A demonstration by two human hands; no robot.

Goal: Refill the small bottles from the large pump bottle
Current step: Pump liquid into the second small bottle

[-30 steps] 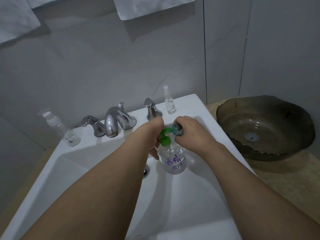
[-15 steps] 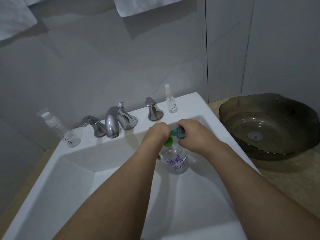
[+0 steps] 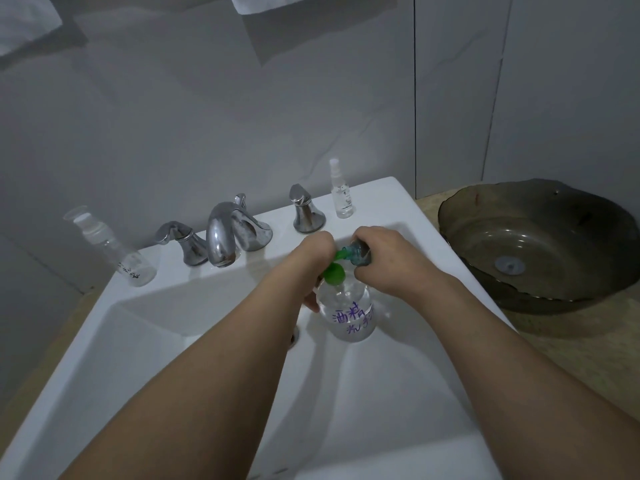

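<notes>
- Holding the work over the white sink basin (image 3: 194, 341), both hands meet just right of the frame's centre.
- The left hand (image 3: 313, 258) is curled over the green pump head (image 3: 334, 273) of the large pump bottle (image 3: 349, 313), gripping it; fingertips of that hand show at the bottle's 9 o'clock side.
- The large pump bottle is clear, stands upright inside the basin and carries blue handwritten characters on its front.
- The right hand (image 3: 384, 258) grips a small bluish bottle (image 3: 360, 256), tilted with its mouth against the green spout (image 3: 341, 253) of the pump.
- At 12 o'clock from the hands, a small clear spray bottle (image 3: 341, 192) stands upright on the sink's back ledge, just beside the right chrome tap handle (image 3: 306, 209).
- The chrome spout (image 3: 221, 237) sits at 10 o'clock from the hands, with the left tap handle (image 3: 181, 242) further left.
- At 9 o'clock, well apart, a clear pump bottle with a cap (image 3: 110, 247) stands on the ledge's left corner.
- A dark glass vessel basin (image 3: 540, 237) rests on the beige worktop (image 3: 571, 344) at 3 o'clock.
- White towels (image 3: 263, 1) hang on the grey wall at the top edge.
</notes>
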